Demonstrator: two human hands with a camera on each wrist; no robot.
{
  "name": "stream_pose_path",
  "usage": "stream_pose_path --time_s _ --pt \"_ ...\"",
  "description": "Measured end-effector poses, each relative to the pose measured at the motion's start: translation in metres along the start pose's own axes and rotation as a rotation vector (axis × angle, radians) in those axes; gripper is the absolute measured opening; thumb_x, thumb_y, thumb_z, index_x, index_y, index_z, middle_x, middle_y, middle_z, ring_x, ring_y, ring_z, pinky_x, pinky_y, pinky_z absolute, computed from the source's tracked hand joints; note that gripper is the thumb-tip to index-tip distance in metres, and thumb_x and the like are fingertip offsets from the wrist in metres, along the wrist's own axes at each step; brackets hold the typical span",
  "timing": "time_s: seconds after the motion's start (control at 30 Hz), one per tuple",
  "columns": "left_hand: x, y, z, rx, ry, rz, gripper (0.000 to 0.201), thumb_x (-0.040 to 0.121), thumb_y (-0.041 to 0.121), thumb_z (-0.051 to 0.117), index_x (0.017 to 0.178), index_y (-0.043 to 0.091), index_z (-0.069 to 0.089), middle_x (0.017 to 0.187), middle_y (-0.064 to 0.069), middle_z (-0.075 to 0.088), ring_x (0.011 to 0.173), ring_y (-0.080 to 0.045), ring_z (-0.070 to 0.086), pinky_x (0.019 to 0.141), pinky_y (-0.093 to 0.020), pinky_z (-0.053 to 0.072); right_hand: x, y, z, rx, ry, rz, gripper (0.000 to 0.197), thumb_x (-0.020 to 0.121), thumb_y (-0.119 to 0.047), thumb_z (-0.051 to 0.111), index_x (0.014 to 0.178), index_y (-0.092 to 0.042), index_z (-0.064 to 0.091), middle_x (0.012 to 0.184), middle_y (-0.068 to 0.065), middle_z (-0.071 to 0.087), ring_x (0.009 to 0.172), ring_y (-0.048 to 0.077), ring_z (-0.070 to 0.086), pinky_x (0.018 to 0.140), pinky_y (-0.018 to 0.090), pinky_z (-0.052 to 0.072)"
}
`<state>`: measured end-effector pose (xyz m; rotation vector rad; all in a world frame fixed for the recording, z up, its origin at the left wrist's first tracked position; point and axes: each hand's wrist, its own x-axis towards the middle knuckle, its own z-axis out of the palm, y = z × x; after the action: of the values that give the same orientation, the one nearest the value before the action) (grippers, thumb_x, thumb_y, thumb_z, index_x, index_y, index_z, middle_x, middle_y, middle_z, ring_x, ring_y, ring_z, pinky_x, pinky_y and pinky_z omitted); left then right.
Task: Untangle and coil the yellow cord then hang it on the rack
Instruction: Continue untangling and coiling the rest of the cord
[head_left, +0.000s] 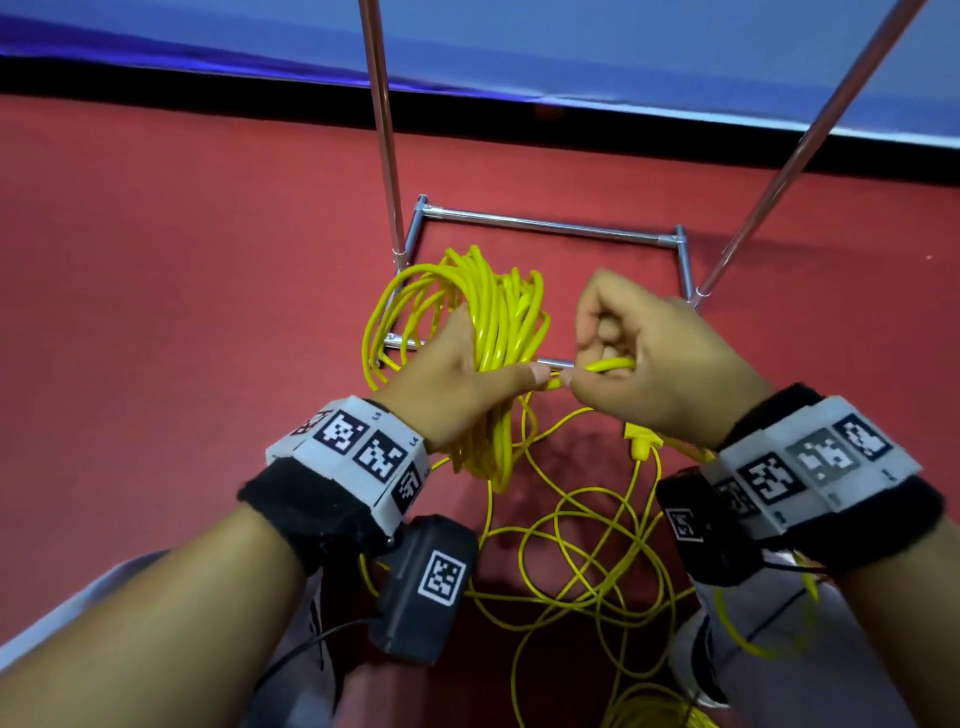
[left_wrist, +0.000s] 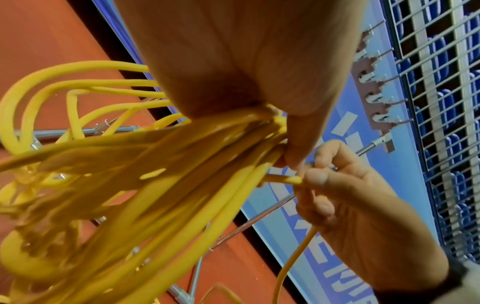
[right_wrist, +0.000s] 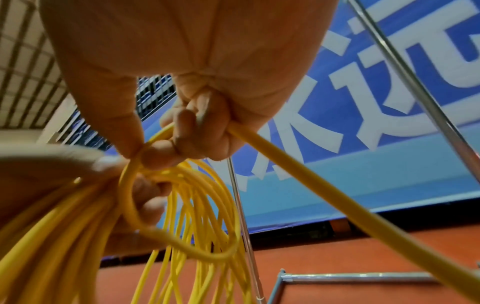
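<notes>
Gripping the coiled cord (head_left: 498, 332) in the left hand (head_left: 457, 389), pinching a fresh strand with the right hand (head_left: 654, 358); loose loops lying on the floor (head_left: 182, 286) risking snagging, spilling the coil.

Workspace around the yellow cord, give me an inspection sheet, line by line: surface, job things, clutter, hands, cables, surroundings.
Surface: red floor; the rack stands on it.
Job's things: cord, partly coiled into a bundle of loops, the rest loose on the floor; rack with metal base bars and two uprights, nothing hung on what shows.
Clutter: nothing seen.
Grippers: left hand grips the bundle; right hand pinches a strand beside the left thumb.
Cables: loose loops tangle below the hands, with a yellow plug; thin black wire from the wrist camera.
Surroundings: blue banner with white lettering; wire grid behind it.
</notes>
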<state>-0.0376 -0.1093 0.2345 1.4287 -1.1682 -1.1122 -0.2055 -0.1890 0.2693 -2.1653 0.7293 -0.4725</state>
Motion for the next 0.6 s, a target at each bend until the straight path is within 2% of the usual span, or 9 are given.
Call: stream_pose_path --time_s 0.07,0.13,0.2,0.3,0.37,0.43,0.5,0.53,0.6 --pt "-0.002 -0.003 0.003 -0.013 -0.033 0.005 0.054 0.074 0.023 0.074 0.119 0.010 0.046 0.087 0.008 0.058 0.066 0.001 0.057 0.067 -0.028 0.047 0.000 0.003 -0.005 0.175 -0.025 0.032 0.036 0.074 -0.002 0.073 0.079 -0.020 0.043 0.064 0.008 0.061 0.051 0.002 0.046 0.054 0.020 0.040" --pt "-0.002 -0.005 0.003 -0.002 -0.038 0.008 0.055 0.072 0.023 0.074 0.116 0.004 0.047 0.078 0.016 0.057 0.064 0.004 0.054 0.065 -0.018 0.043 0.000 0.005 -0.006 0.255 -0.030 0.052 0.035 0.075 -0.002 0.076 0.082 -0.019 0.047 0.064 0.002 0.061 0.059 0.013 0.049 0.058 0.023 0.041" --pt "-0.001 -0.003 0.002 -0.006 -0.027 0.002 0.054 0.070 0.019 0.078 0.112 0.003 0.048 0.069 0.018 0.056 0.061 0.003 0.052 0.061 -0.015 0.042 0.001 0.008 -0.007 0.349 -0.004 0.090 0.030 0.074 -0.010 0.076 0.085 -0.020 0.050 0.062 -0.002 0.062 0.062 0.017 0.049 0.059 0.020 0.040" --pt "0.002 0.000 0.000 -0.022 0.076 0.027 0.067 0.059 0.025 0.077 0.118 0.006 0.050 0.087 0.004 0.063 0.076 -0.008 0.059 0.074 -0.029 0.051 0.001 0.011 -0.006 0.445 -0.008 0.144 0.035 0.068 -0.023 0.079 0.090 -0.023 0.053 0.059 -0.003 0.063 0.060 0.021 0.043 0.054 0.024 0.036" --pt "0.004 0.004 -0.004 -0.032 0.144 0.029 0.067 0.055 0.028 0.078 0.113 0.005 0.053 0.085 -0.001 0.063 0.075 -0.013 0.060 0.076 -0.035 0.053 -0.002 0.021 -0.004 0.415 -0.113 0.222 0.039 0.068 -0.020 0.081 0.094 -0.022 0.052 0.058 -0.003 0.061 0.062 0.022 0.043 0.055 0.029 0.034" --pt "0.007 0.006 -0.012 -0.056 0.209 0.031 0.046 0.058 0.024 0.078 0.096 0.007 0.057 0.073 0.003 0.062 0.067 -0.014 0.057 0.071 -0.035 0.051 -0.011 0.037 -0.001 0.314 -0.272 0.304 0.031 0.076 -0.008 0.077 0.094 -0.018 0.054 0.058 -0.005 0.061 0.060 0.017 0.047 0.060 0.034 0.035" --pt "0.011 0.007 -0.022 -0.116 0.296 0.046 0.024 0.061 0.015 0.075 0.078 0.016 0.059 0.065 0.006 0.060 0.064 -0.017 0.057 0.069 -0.037 0.049 -0.020 0.052 0.002 0.185 -0.402 0.354 0.021 0.082 -0.001 0.068 0.088 -0.017 0.056 0.062 -0.002 0.067 0.056 0.014 0.048 0.059 0.033 0.037" --pt "0.012 0.007 -0.027 -0.141 0.328 0.048 0.023 0.060 0.016 0.076 0.076 0.016 0.060 0.064 0.004 0.060 0.065 -0.020 0.058 0.069 -0.041 0.051 -0.024 0.057 0.002 0.133 -0.415 0.362 0.020 0.084 0.001 0.064 0.086 -0.018 0.057 0.067 0.001 0.070 0.057 0.014 0.049 0.058 0.031 0.037" --pt "0.013 0.004 -0.035 -0.141 0.363 0.046 0.045 0.054 0.026 0.080 0.088 0.005 0.060 0.070 -0.002 0.061 0.070 -0.025 0.061 0.074 -0.049 0.053 -0.026 0.066 -0.002 0.129 -0.295 0.367 0.018 0.089 0.000 0.058 0.087 -0.017 0.056 0.072 0.003 0.072 0.059 0.020 0.051 0.058 0.032 0.039"
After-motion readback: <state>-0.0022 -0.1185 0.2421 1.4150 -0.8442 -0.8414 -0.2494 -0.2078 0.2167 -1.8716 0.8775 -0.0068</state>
